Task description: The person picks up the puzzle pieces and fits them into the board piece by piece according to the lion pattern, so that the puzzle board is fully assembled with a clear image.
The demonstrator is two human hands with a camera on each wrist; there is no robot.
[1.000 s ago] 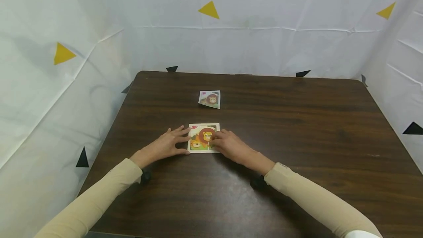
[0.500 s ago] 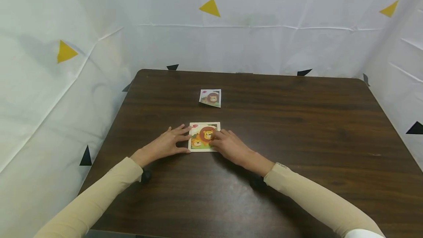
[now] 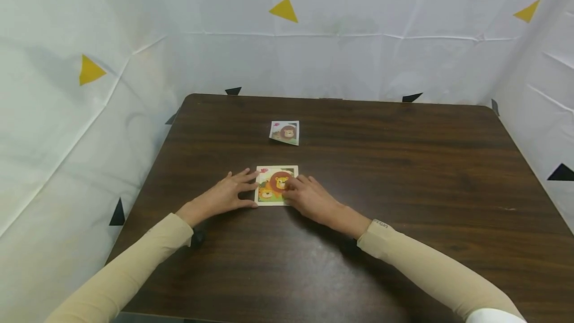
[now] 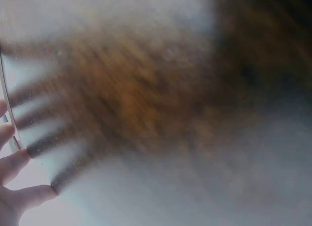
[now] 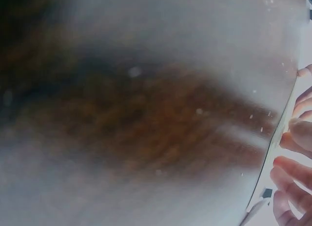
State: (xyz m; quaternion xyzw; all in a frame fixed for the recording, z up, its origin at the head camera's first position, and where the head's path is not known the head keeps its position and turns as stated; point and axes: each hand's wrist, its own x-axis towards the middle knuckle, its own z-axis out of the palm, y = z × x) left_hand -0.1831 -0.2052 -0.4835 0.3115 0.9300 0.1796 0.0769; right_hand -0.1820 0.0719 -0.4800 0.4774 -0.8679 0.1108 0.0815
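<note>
A square picture puzzle (image 3: 268, 183) with a pale border lies flat on the table, showing a lion and a smaller yellow animal. My left hand (image 3: 225, 194) rests along its left side, fingers spread and fairly straight, tips at the border. Over the lower right part of the puzzle, my right hand (image 3: 316, 202) has bent fingers and seems to pinch a puzzle piece there, which the hand mostly hides. In the left wrist view, spread fingers (image 4: 31, 197) touch the table and the puzzle's edge. The right wrist view catches curled fingers (image 5: 290, 182) at the puzzle's edge.
Behind the puzzle lies a small paper picture (image 3: 285, 132) of the same lion scene, its near edge lifted. The dark wooden table (image 3: 403, 173) is bordered by white sheeting (image 3: 341, 59) with yellow and black triangles.
A pale seam seen in the puzzle's lower right one second ago no longer shows. My right hand has shifted slightly left; the left hand stays at the border.
</note>
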